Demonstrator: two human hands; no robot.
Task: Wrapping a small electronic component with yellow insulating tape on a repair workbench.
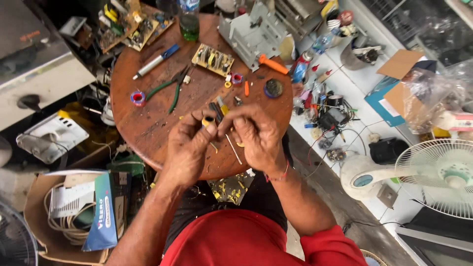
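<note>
The round brown wooden worktop [148,123] fills the upper middle of the view, with both hands meeting over its near edge at 6 o'clock. At 8 o'clock, on the floor, an open cardboard box [34,207] holds coiled pale cable, and a blue-and-white printed carton [102,212] leans against its right side. At 2 o'clock a flat brown cardboard sheet [400,63] lies on a teal folder [379,101], with a crumpled clear plastic bag [433,93] just beside them. A white fan [438,177] sits at 4 o'clock. At 12 o'clock stands a green-tinted bottle [189,22] with a blue-and-white label.

On the worktop, green-handled pliers [167,91] lie at 11 o'clock from the hands, a yellowish circuit board [213,59] at 12 o'clock, an orange-handled tool [272,64] at 1 o'clock, and a small red-and-blue tape roll [138,97] at 10 o'clock.

The left hand [189,148] pinches a small yellow part [208,120], short and tube-like with a dark end, between thumb and fingers. The right hand [256,135] has its fingers curled and pressed together around a thin pale rod [233,149] that slants down toward 5 o'clock from the yellow part. Both things sit between the two hands, just above the worktop's near rim.
</note>
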